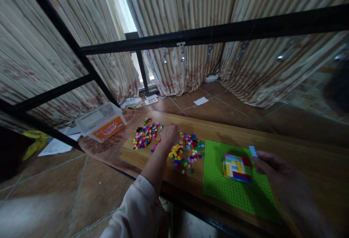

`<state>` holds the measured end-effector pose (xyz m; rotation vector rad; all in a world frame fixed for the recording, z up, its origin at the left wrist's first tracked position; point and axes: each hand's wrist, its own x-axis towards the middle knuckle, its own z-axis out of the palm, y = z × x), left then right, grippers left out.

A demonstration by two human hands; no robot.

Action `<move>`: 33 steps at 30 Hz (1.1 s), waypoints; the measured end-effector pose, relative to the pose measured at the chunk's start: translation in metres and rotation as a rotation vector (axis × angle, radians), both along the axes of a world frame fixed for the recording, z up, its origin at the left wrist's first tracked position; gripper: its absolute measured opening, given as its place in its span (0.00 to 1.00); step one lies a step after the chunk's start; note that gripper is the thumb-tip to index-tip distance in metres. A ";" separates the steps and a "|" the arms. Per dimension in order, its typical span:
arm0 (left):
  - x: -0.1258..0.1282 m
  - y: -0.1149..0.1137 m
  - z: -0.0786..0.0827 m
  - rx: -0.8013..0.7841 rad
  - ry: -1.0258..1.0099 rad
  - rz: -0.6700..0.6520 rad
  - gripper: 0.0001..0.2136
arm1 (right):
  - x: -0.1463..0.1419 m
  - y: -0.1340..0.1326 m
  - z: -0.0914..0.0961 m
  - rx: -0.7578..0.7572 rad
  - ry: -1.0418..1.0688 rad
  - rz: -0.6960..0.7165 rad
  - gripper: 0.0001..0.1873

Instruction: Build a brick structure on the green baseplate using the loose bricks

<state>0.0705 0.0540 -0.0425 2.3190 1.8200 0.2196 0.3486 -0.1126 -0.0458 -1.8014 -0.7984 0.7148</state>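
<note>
My right hand (272, 167) pinches a light blue toy brick (253, 151) between thumb and fingers, raised above the right side of the green baseplate (215, 179). On that plate sits a low block of stacked bricks (236, 167), with white, yellow, red, blue and light blue pieces on top. My left hand (170, 135) reaches between two heaps of loose bricks, its fingers curled together and pointing down; whatever they hold is hidden. Just right of it lies the nearer brick heap (188, 149), with yellow pieces at its edge. The other brick heap (145, 135) is to its left.
A wooden board (174, 118) carries the bricks and baseplate. At its left end stands a clear plastic box (99, 121) with an orange label, on a reddish cloth (92, 150). A black metal frame (163, 41) crosses in front of striped curtains (188, 5). Papers lie on the tiled floor.
</note>
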 end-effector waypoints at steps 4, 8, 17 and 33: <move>0.008 0.005 -0.009 -0.024 0.052 -0.035 0.13 | 0.002 -0.002 0.000 0.018 0.022 0.002 0.22; 0.006 0.006 -0.013 -0.028 0.087 -0.044 0.12 | 0.001 -0.002 0.004 0.028 0.047 -0.018 0.21; 0.004 0.002 -0.013 -0.053 0.106 -0.072 0.11 | -0.001 -0.002 0.005 0.051 0.076 -0.055 0.19; 0.007 -0.009 0.002 -0.158 0.071 -0.088 0.16 | -0.003 0.001 -0.005 0.080 0.111 -0.008 0.19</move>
